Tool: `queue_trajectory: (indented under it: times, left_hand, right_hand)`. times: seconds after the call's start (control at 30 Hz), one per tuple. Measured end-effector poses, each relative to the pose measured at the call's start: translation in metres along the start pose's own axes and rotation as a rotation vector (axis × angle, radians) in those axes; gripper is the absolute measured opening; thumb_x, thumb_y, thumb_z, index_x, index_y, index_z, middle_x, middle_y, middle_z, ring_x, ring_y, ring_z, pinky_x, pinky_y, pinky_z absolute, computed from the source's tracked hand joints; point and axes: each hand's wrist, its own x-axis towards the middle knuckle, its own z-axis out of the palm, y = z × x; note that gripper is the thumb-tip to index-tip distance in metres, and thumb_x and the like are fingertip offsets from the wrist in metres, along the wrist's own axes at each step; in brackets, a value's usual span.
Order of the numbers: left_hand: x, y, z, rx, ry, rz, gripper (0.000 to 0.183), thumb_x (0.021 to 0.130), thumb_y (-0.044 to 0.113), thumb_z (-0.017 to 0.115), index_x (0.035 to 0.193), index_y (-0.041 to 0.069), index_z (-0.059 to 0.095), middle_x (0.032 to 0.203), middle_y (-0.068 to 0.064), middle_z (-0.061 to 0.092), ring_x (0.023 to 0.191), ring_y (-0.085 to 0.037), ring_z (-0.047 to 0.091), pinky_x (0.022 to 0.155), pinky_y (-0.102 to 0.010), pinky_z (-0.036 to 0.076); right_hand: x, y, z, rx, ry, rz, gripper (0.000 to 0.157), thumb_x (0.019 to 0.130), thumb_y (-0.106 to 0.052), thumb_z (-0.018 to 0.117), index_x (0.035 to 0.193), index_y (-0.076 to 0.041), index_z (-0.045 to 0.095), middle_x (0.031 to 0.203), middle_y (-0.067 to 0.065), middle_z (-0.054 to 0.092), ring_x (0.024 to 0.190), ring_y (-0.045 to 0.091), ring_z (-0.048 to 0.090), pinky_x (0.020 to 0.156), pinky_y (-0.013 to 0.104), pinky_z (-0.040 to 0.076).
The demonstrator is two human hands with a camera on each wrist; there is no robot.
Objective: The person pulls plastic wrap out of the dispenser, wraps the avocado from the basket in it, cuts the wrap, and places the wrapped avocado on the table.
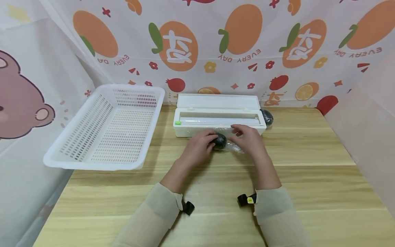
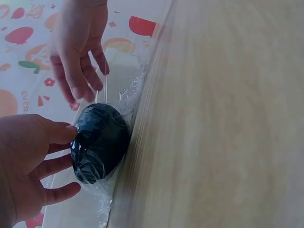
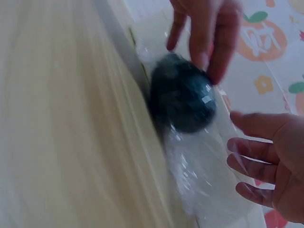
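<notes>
A dark egg-shaped fruit, like an avocado, sits in clear plastic film at the front of a white cling film box. My left hand holds the fruit's left end, thumb and fingers spread about it. In the left wrist view one fingertip meets the wrapped fruit. My right hand is just right of the fruit, fingers apart and loosely bent. In the right wrist view that hand is beside the film that trails from the fruit, with a gap to the fruit itself.
The box's lid stands up at the back, and a green slider is at its left end. Another dark wrapped fruit lies beside its right end. A white perforated basket stands at the left of the wooden table.
</notes>
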Motion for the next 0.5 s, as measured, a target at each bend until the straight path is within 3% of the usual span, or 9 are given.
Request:
queue_trajectory:
  times: [0.13, 0.27, 0.5]
  left_hand:
    - [0.000, 0.000, 0.000, -0.004, 0.016, 0.007, 0.026, 0.092, 0.007, 0.067, 0.118, 0.005, 0.071, 0.120, -0.008, 0.065, 0.117, -0.024, 0.059, 0.103, -0.036, 0.047]
    - [0.001, 0.000, -0.001, 0.002, 0.029, 0.012, 0.024, 0.092, 0.006, 0.067, 0.115, 0.005, 0.072, 0.119, -0.007, 0.066, 0.114, -0.024, 0.061, 0.101, -0.036, 0.048]
    - [0.001, 0.000, -0.002, -0.002, 0.043, 0.007, 0.021, 0.093, 0.008, 0.066, 0.113, 0.006, 0.074, 0.117, -0.007, 0.067, 0.110, -0.025, 0.063, 0.099, -0.037, 0.049]
  right_hand:
    - [0.002, -0.007, 0.011, -0.030, 0.028, -0.046, 0.039, 0.090, -0.014, 0.070, 0.128, -0.007, 0.065, 0.097, 0.010, 0.072, 0.089, 0.025, 0.068, 0.083, 0.043, 0.055]
    - [0.003, -0.006, 0.017, -0.024, 0.037, -0.091, 0.035, 0.089, -0.005, 0.064, 0.124, -0.006, 0.067, 0.090, 0.009, 0.070, 0.080, 0.022, 0.062, 0.076, 0.039, 0.053]
    - [0.004, -0.008, 0.027, 0.186, -0.046, -0.014, 0.043, 0.087, -0.006, 0.061, 0.129, -0.009, 0.064, 0.082, 0.007, 0.062, 0.071, 0.019, 0.053, 0.064, 0.031, 0.045]
